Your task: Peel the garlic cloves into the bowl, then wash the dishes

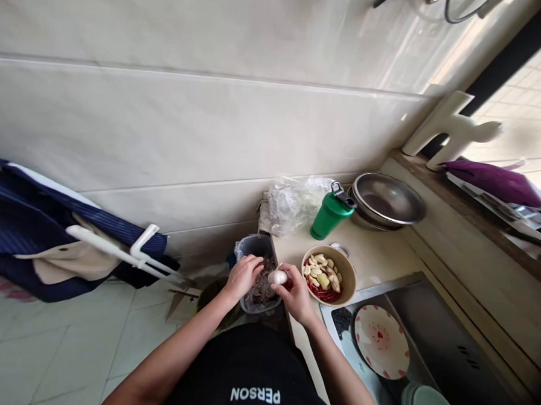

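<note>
Right hand (296, 297) half-closed on a white garlic bulb (277, 278), thumb and fingers round it, held just above the mouth of a lined bin (255, 243) beside the table (367, 263). Left hand (243, 281) loosely open at the bin's other side, fingers curved and tips turned inward; no object visible in it, though a shred of skin under the fingertips would be too small to tell. Bulb held over the opening probably so that loose skin drops straight in — the bin's dark, flaky scraps (262, 293) suit that reading. A round tan bowl (348, 284) with a ribbed-looking wall stands on the table near the right hand, likely for easy reach: pale, smooth cloves (318, 269), a knobbly yellowish piece like ginger (322, 281), glossy red chillies (325, 295) below. Behind it, an upright green shaker bottle (328, 216), dark-lidded; crinkled clear plastic (293, 203) bunched against the wall; shiny steel basins (388, 199) nested in the corner, perhaps to save room. Front right, a sink (428, 307) in smooth dark metal — round plate (374, 347) with a red-patterned rim, red flecks at its centre.
</note>
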Action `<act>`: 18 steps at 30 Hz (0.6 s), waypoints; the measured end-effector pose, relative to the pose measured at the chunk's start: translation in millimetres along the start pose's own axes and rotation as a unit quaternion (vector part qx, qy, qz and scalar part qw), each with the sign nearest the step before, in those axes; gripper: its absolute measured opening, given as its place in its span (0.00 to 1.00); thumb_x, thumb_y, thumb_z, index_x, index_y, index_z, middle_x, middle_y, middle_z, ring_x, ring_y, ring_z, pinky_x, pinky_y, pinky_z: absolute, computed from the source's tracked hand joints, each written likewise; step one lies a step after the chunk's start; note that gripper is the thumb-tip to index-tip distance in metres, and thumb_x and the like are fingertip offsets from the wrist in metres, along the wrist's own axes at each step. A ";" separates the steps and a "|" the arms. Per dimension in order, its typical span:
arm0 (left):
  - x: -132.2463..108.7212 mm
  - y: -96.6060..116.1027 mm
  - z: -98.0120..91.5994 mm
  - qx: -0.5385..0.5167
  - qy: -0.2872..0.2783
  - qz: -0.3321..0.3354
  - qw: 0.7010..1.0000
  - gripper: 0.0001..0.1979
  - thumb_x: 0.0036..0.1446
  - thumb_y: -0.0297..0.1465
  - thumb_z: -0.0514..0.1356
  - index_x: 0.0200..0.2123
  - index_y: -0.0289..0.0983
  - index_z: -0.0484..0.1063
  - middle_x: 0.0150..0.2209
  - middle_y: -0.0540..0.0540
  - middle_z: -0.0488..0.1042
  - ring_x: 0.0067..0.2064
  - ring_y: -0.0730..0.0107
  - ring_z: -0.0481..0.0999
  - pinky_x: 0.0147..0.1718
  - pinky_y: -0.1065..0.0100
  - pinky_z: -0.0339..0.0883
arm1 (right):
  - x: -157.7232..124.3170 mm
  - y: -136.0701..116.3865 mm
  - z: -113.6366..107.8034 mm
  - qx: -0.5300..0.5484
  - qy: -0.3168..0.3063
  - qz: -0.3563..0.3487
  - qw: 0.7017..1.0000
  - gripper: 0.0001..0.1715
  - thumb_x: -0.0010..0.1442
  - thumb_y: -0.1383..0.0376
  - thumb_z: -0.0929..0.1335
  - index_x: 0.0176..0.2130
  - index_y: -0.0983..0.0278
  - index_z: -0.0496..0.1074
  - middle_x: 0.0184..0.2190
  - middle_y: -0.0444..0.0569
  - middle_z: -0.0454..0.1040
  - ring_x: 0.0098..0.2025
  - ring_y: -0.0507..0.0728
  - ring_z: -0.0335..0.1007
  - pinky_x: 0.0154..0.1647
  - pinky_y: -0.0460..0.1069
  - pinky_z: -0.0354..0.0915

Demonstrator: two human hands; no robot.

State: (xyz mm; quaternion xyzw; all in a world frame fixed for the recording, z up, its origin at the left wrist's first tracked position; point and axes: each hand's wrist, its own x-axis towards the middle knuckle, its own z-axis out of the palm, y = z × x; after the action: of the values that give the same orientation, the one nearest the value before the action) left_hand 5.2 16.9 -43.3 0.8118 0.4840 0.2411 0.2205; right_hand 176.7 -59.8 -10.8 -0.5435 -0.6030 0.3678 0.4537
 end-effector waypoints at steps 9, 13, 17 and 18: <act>6.3 11.8 -15.8 -0.456 -0.035 -0.212 0.864 0.23 0.55 0.48 0.54 0.39 0.33 0.71 0.27 0.47 0.71 0.21 0.77 0.67 0.15 0.76 0.55 | 45.5 3.3 25.1 0.157 -0.032 -0.035 0.986 0.25 0.53 0.65 0.66 0.50 0.60 0.57 0.50 0.53 0.66 0.49 0.58 0.66 0.49 0.53 0.64; 1.3 14.2 -15.8 -0.548 -0.039 -0.211 0.808 0.27 0.49 0.45 0.61 0.46 0.32 0.68 0.32 0.45 0.71 0.24 0.79 0.68 0.17 0.78 0.58 | 45.8 8.4 25.4 0.128 -0.090 -0.023 0.987 0.25 0.56 0.63 0.63 0.53 0.60 0.56 0.50 0.53 0.66 0.46 0.56 0.69 0.44 0.51 0.66; -2.0 13.2 -15.6 -0.508 0.018 -0.186 0.841 0.27 0.45 0.37 0.65 0.48 0.33 0.65 0.37 0.44 0.72 0.29 0.75 0.70 0.22 0.75 0.64 | 41.9 13.3 24.8 0.082 -0.089 0.026 0.992 0.24 0.62 0.58 0.58 0.56 0.61 0.54 0.41 0.50 0.70 0.31 0.52 0.69 0.33 0.48 0.67; -2.8 13.5 -15.7 -0.496 0.009 -0.172 0.851 0.26 0.46 0.36 0.65 0.47 0.34 0.64 0.38 0.43 0.72 0.30 0.73 0.71 0.22 0.75 0.65 | 41.6 13.9 25.4 0.061 -0.083 0.031 0.994 0.22 0.62 0.57 0.58 0.54 0.62 0.56 0.38 0.49 0.71 0.28 0.51 0.68 0.31 0.47 0.67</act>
State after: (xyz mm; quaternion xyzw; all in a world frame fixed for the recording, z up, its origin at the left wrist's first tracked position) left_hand 3.7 10.6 -23.4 0.4959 0.4337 0.4147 0.6276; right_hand 157.2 -15.5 -25.8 -0.5007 -0.5981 0.4613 0.4229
